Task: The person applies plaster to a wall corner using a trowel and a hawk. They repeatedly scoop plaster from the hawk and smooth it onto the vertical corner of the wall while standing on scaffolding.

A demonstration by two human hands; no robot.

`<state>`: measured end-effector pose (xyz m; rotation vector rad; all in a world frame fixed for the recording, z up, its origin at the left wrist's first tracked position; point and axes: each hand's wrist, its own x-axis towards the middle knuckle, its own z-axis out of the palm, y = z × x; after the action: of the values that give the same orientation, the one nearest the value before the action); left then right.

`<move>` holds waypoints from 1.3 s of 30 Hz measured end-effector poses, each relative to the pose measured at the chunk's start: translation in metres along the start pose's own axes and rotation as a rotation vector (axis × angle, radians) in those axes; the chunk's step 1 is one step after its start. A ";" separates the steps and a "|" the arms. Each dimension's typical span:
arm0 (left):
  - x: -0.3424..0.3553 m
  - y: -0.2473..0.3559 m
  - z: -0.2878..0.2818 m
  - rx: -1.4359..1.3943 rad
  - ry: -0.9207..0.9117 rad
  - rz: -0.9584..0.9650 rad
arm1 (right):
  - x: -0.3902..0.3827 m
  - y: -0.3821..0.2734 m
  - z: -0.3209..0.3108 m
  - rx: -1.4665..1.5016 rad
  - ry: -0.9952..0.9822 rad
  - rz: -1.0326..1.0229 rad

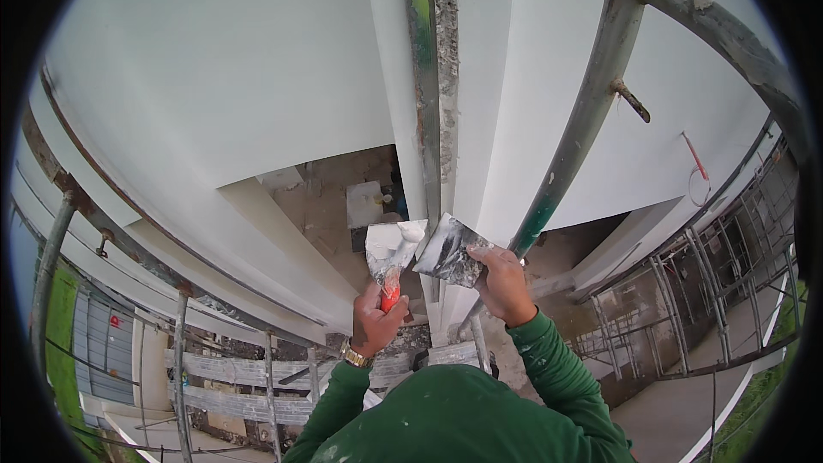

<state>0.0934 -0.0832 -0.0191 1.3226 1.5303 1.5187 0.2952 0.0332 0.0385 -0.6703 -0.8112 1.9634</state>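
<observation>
So the putty knife (pixel 392 277) sits blade-out past the left hand (pixel 377 321), which is wrapped round its orange handle (pixel 390 296). Right hand (pixel 504 281) pinches a smeared scraper plate (pixel 447 249) by its right edge. White putty (pixel 410 242) coats the knife blade.

Well below me, through the opening, I see a dusty brown floor (pixel 326 216), littered with small bits I can't make out. On it sits a pale, square-cornered piece (pixel 362 199) with a flat top, and a small yellowish-white item (pixel 381 198) shows at its right side, too small for me to identify. At my lower left run grey-white planks (pixel 244 405), stained and streaked; I can't tell whether the thin dark strip (pixel 296 375) by them rests on one.
</observation>
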 end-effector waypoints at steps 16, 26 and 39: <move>0.016 -0.078 -0.009 0.181 -0.112 0.079 | 0.112 -0.238 0.182 -0.417 -0.157 -0.819; 0.003 -0.064 -0.023 -0.039 -0.100 -0.139 | 0.152 -0.417 0.308 -1.457 0.490 -2.197; -0.020 -0.068 -0.041 0.035 -0.200 -0.144 | 0.196 -0.396 0.378 -1.650 0.654 -2.028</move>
<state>0.0470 -0.1062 -0.0820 1.3117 1.4959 1.2378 0.1402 0.2562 0.5521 -0.6292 -1.4834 -0.9468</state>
